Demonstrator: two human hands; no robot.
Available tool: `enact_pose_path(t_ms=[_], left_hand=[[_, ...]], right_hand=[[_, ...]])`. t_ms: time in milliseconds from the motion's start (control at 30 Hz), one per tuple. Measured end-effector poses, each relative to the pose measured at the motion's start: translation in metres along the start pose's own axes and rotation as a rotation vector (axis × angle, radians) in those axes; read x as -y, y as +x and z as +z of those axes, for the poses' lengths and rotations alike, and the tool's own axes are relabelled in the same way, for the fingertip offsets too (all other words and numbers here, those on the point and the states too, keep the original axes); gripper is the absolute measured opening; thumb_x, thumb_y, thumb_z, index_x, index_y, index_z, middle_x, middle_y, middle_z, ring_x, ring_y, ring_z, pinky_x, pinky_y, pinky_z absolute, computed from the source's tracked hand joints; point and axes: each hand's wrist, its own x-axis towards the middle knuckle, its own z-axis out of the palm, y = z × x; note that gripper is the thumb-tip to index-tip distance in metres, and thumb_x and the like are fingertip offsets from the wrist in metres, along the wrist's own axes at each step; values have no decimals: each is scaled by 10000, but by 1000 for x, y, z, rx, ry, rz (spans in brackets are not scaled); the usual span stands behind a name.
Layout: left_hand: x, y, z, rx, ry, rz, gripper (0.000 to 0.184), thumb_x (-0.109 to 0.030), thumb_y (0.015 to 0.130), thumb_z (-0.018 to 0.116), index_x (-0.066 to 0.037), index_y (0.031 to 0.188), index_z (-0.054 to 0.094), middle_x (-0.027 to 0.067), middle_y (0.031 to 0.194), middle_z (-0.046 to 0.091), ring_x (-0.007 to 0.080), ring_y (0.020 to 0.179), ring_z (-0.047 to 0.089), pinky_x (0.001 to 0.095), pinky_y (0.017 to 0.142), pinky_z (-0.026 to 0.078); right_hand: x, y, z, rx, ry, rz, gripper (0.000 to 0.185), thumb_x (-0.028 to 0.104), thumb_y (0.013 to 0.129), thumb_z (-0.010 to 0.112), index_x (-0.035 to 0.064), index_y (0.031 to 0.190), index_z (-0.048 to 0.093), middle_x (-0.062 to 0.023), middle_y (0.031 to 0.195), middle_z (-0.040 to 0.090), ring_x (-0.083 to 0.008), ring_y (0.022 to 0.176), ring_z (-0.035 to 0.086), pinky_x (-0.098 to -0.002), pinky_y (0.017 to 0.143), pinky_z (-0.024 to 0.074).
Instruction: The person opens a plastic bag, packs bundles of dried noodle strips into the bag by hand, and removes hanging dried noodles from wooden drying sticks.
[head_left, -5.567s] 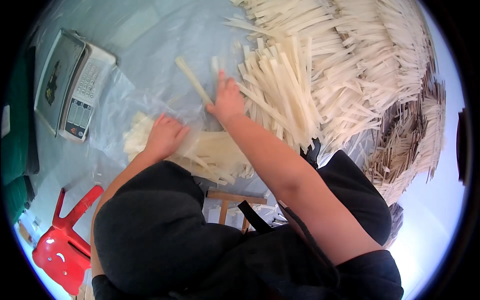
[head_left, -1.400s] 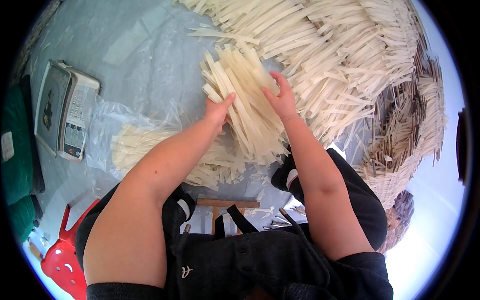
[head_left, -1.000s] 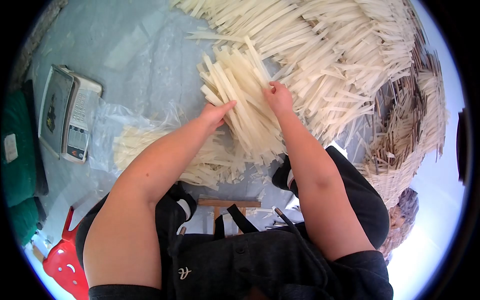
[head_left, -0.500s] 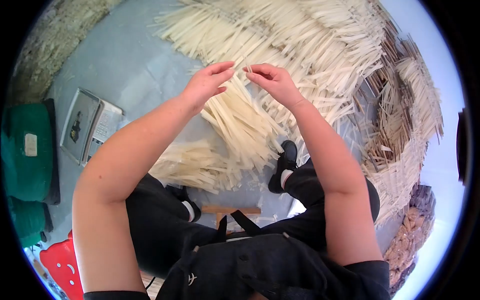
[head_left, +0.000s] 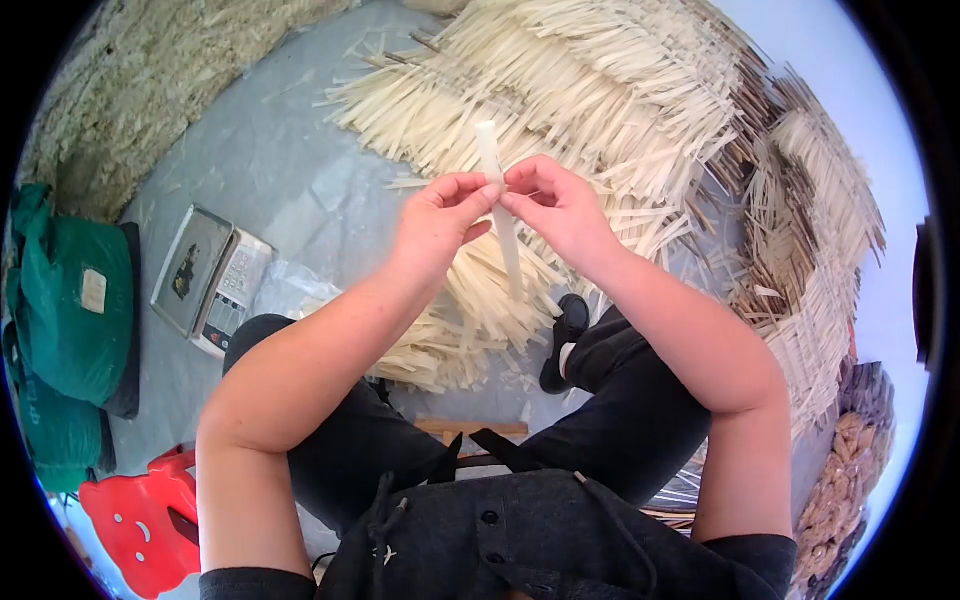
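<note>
One pale, flat strip [head_left: 508, 245] is held up in front of me, nearly upright in the view. My left hand [head_left: 447, 215] pinches it near its middle between thumb and fingers. Close beside it, my right hand [head_left: 553, 208] pinches the same strip from the other side. Below the hands on the floor lies a loose bundle of pale strips [head_left: 492, 300], partly covered by the held strip and my left hand. Another heap of strips [head_left: 425, 355] lies nearer to me, partly behind my left forearm.
A large pile of pale strips [head_left: 600, 90] spreads across the top and right. At the left are a scale [head_left: 222, 290], clear plastic [head_left: 290, 288], green sacks [head_left: 80, 310] and a red stool [head_left: 140, 530]. A wooden piece [head_left: 470, 428] lies between my legs.
Both hands have left the bundle on the floor and come up together, now gripping one strip. The view has shifted, showing more of the green sacks and the heap at upper left.
</note>
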Motion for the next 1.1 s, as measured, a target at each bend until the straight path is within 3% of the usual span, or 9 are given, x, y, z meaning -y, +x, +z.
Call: enact_pose_path(t_ms=[67,167,600,800,967,1100], left_hand=[[2,0,1,60,-29,7,237,-201,906,683,-61,1088,627,24,1030,639,146,978,621,313,884,520],[0,-5,-3,75,29,-22,231,-204,905,685,-60,1073,620,25,1036,639,143,975,622,314,881,521],[2,5,-7,94,118,4,269,-187,908,675,-94,1148,597,11,939,661,105,884,621,261,720,527],[4,7,-8,126,162,15,422,-193,898,690,-89,1281,547,9,928,655,101,888,622,271,718,528],[-7,1,-6,204,154,-22,657,-207,876,714,-131,1441,387,16,899,652,111,864,627,275,723,531],[-6,-1,-4,187,165,-18,681,-201,875,712,-151,1458,363,16,879,650,110,853,625,277,721,533]], right_hand=[[4,-5,-1,-141,-38,-125,130,102,880,671,4,953,628,-51,850,665,-104,771,612,-256,690,504],[14,-2,0,-175,108,-53,109,94,881,665,4,934,635,-44,835,659,-96,737,596,-243,669,501],[15,13,-4,-97,138,-21,128,97,877,660,-14,938,642,-58,867,662,-107,782,615,-257,718,520],[15,17,-16,28,147,41,149,136,890,656,-1,950,644,-58,877,659,-115,791,618,-262,733,522],[16,17,-19,51,77,88,150,149,895,652,8,945,646,-54,849,658,-123,769,630,-266,724,528],[15,17,-15,26,62,119,147,148,893,652,4,924,640,-59,823,655,-124,733,629,-266,692,533]])
